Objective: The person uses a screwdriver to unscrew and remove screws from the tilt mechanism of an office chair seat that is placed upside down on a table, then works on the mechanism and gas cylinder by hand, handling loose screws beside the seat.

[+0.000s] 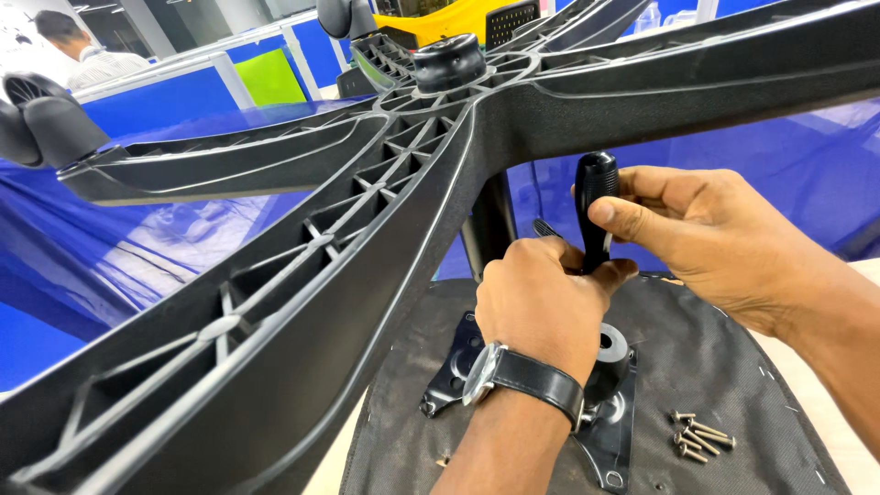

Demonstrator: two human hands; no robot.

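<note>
Both hands grip black lever handle: right hand (706, 234) high, left hand (536, 307) low. Mounting plate (610, 431) on upturned seat (724, 367); screws (698, 437) loose, unfitted.

A pale, light-coloured work surface (830, 385) carried an upturned chair seat with a dark fabric-covered underside (724, 367), which lay flat and overhung nothing that could be made out. Bolted against that fabric sat a black metal mounting plate (614, 431), and just beside it, to the right, rested a small heap of silver screws (698, 437).
</note>
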